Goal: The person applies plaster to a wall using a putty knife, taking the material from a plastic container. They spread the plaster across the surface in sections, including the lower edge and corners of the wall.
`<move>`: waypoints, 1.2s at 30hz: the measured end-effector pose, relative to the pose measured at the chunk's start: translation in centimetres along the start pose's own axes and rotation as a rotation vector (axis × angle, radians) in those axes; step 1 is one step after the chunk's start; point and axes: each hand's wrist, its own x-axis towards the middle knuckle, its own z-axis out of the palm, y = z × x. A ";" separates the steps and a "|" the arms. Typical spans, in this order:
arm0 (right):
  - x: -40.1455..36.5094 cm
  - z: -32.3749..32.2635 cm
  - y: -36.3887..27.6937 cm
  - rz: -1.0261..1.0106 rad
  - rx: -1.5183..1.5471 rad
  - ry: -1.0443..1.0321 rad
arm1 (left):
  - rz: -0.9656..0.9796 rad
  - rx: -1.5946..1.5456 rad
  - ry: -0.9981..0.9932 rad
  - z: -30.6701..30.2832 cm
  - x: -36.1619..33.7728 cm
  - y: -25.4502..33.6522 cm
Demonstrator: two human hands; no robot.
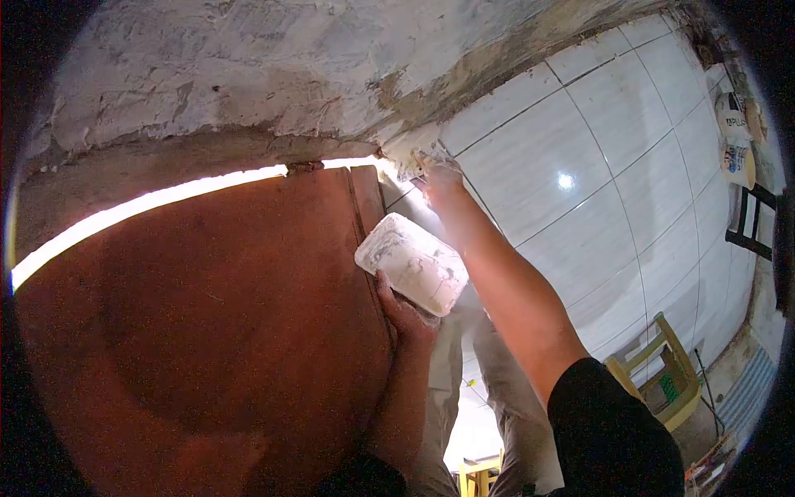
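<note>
Fingers [427, 160] of R hand [444, 178] nr rough wall [248, 70] — white tiles [571, 182] alongside.

A broad reddish-brown panel [207, 331] spreads across the left side of the room, a strip of white light [149, 200] glaring along its upper edge. At far right from where I stand, a white container [732, 116] with dark lettering sits against a cream tub [741, 166], a dark frame [749, 243] just below. Lower down, a yellow-green frame [686, 403] shows near a blue-striped sheet [749, 385]; another yellow piece [474, 480] appears low at center, partly hidden.
</note>
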 end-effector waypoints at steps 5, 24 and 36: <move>2.4 -0.2 -11.7 0.953 1.047 0.379 | -0.033 -0.008 0.039 -0.2 0.2 0.2; 1.2 -0.5 -17.9 0.841 1.394 0.284 | -0.058 -0.090 0.027 -1.9 1.4 -0.8; -2.4 -5.1 -11.5 0.116 0.169 -0.075 | -0.043 -0.027 0.013 -1.2 1.3 -0.6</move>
